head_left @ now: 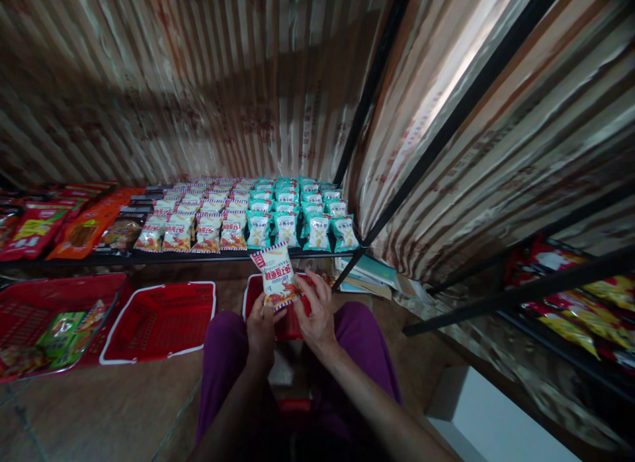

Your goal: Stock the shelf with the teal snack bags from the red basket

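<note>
Between both hands I hold a small white snack bag (pixel 276 277) with red print and striped ends, tilted a little, above a red basket (pixel 253 291) that stands between my knees. My left hand (pixel 261 326) pinches its lower left corner. The fingers of my right hand (pixel 316 310) close on its lower right side. Just beyond the bag, a black shelf (pixel 228 255) carries rows of matching white snack bags (pixel 178 231). Rows of teal snack bags (pixel 316 231) stand beside them on the right. The inside of the red basket is mostly hidden by my hands.
Left of my knees is a red basket with white handles (pixel 159 323); farther left, another red basket (pixel 99 286) holds several packets. Red and orange packets (pixel 84 227) fill the shelf's left end. Black posts (pixel 381 224), papers (pixel 367 273) and a white box (pixel 496 415) are on the right.
</note>
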Demonstrator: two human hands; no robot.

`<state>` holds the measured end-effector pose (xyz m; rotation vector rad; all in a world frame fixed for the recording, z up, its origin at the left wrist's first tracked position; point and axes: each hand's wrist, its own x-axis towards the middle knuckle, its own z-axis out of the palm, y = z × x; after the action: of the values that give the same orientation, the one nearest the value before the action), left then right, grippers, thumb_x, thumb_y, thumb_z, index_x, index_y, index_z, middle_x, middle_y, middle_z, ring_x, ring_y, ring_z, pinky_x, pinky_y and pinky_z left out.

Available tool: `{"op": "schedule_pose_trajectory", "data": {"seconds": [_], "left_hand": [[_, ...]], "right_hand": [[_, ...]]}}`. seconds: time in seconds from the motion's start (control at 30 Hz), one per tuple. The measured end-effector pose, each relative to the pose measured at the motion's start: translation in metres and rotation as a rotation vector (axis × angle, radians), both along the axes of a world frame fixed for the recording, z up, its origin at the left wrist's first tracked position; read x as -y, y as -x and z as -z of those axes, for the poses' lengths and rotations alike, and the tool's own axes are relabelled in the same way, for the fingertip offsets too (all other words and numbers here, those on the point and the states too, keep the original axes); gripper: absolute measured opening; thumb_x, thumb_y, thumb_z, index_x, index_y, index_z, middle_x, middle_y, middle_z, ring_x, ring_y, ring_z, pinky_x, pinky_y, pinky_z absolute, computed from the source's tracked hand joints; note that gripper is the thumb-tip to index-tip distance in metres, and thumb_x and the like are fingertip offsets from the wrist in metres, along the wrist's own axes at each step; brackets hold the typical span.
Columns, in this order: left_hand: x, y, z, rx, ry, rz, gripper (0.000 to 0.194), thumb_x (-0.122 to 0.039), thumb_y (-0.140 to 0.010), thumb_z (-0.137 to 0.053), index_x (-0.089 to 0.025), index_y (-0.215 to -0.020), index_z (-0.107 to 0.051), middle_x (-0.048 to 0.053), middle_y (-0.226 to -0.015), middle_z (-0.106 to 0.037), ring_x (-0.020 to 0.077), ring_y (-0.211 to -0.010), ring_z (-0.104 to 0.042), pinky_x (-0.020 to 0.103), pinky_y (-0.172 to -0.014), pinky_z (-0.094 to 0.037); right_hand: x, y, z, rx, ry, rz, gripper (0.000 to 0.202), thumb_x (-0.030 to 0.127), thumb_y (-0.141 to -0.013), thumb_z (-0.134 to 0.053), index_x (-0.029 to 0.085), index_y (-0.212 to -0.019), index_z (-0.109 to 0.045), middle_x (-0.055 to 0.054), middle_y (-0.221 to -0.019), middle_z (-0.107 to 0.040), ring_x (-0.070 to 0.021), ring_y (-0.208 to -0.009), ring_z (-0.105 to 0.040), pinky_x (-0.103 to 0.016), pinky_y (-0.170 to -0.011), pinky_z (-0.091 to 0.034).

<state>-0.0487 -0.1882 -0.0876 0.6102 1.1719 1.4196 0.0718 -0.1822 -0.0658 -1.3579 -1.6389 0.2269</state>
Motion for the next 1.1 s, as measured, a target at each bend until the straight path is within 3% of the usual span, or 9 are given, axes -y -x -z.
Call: {"op": "schedule_pose_trajectory", "data": {"seconds": [0.23,0.4,0.53,0.6,0.67,0.8,0.93,1.0,1.1], "left_hand": [[0.001,-0.003,0.006,-0.137,-0.035,0.004,0.054,-0.048,-0.081,-0.053,-0.015,-0.124,-0.051,0.013,-0.113,-0.066,0.0242,-0.096,-0.066,0.035,-0.078,-0.056],[0.008,-0.001,-0.004,-0.340,-0.114,-0.031,0.043,-0.037,-0.085,-0.051,-0.020,-0.125,-0.053,0.010,-0.133,-0.055,0.0242,-0.122,-0.052,0.039,-0.102,-0.042],[0.018,-0.004,-0.008,-0.854,-0.460,-0.095,0.038,-0.022,-0.085,-0.052,-0.021,-0.123,-0.054,0.012,-0.148,-0.036,0.0255,-0.133,-0.039,0.045,-0.107,-0.035],[0.023,-0.007,-0.008,-1.140,-0.693,-0.142,0.041,-0.015,-0.083,-0.053,-0.021,-0.123,-0.053,0.014,-0.147,-0.037,0.0267,-0.133,-0.038,0.047,-0.103,-0.039],[0.028,-0.009,-0.007,-1.245,-0.812,-0.142,0.044,-0.010,-0.082,-0.053,-0.021,-0.124,-0.051,0.015,-0.145,-0.039,0.0263,-0.135,-0.036,0.045,-0.101,-0.042],[0.028,-0.003,-0.007,-1.102,-0.751,-0.107,0.040,-0.012,-0.083,-0.050,-0.020,-0.122,-0.053,0.014,-0.138,-0.049,0.0232,-0.128,-0.044,0.045,-0.102,-0.040],[0.012,0.015,-0.010,-0.559,-0.218,-0.107,0.028,-0.028,-0.080,-0.058,-0.022,-0.107,-0.064,0.009,-0.138,-0.049,0.0245,-0.128,-0.043,0.043,-0.108,-0.032],[0.001,0.023,-0.011,-0.456,-0.108,-0.089,0.036,-0.038,-0.079,-0.058,-0.019,-0.109,-0.062,0.012,-0.132,-0.055,0.0260,-0.121,-0.050,0.042,-0.099,-0.042],[-0.010,0.028,-0.010,-0.321,-0.035,0.029,0.046,-0.049,-0.074,-0.061,-0.015,-0.105,-0.065,0.011,-0.097,-0.070,0.0219,-0.081,-0.066,0.033,-0.069,-0.053]], "right_hand": [[0.002,0.009,-0.002,-0.036,0.029,-0.096,0.038,0.028,-0.087,-0.048,0.025,-0.124,-0.058,-0.008,-0.129,-0.055,-0.0253,-0.120,-0.047,-0.046,-0.103,-0.036],[0.003,0.016,-0.005,-0.482,0.319,-0.264,0.053,0.042,-0.083,-0.059,0.024,-0.132,-0.050,-0.010,-0.129,-0.057,-0.0253,-0.119,-0.053,-0.043,-0.101,-0.042],[0.007,0.022,-0.016,-0.880,0.476,-0.460,0.059,0.047,-0.078,-0.066,0.028,-0.132,-0.048,-0.006,-0.126,-0.060,-0.0229,-0.118,-0.055,-0.038,-0.099,-0.044],[0.007,0.024,-0.020,-0.980,0.519,-0.445,0.053,0.048,-0.076,-0.068,0.028,-0.123,-0.054,-0.005,-0.120,-0.064,-0.0223,-0.112,-0.059,-0.036,-0.096,-0.046],[0.005,0.025,-0.019,-1.080,0.589,-0.344,0.048,0.052,-0.073,-0.069,0.026,-0.113,-0.060,-0.004,-0.111,-0.069,-0.0225,-0.103,-0.063,-0.034,-0.088,-0.050],[-0.004,0.020,-0.009,-1.146,0.659,-0.160,0.052,0.058,-0.066,-0.071,0.021,-0.102,-0.065,-0.006,-0.097,-0.072,-0.0218,-0.086,-0.068,-0.029,-0.069,-0.052],[-0.012,0.012,-0.002,-1.039,0.723,-0.155,0.060,0.063,-0.062,-0.072,0.018,-0.101,-0.066,-0.006,-0.087,-0.073,-0.0178,-0.068,-0.067,-0.024,-0.053,-0.047],[-0.014,0.010,-0.001,-1.003,0.748,-0.178,0.061,0.065,-0.062,-0.070,0.016,-0.098,-0.067,-0.006,-0.081,-0.072,-0.0157,-0.060,-0.065,-0.023,-0.048,-0.044],[-0.016,0.008,0.000,-0.986,0.780,-0.235,0.058,0.064,-0.065,-0.069,0.014,-0.095,-0.069,-0.006,-0.074,-0.072,-0.0139,-0.053,-0.062,-0.022,-0.045,-0.041]]}}
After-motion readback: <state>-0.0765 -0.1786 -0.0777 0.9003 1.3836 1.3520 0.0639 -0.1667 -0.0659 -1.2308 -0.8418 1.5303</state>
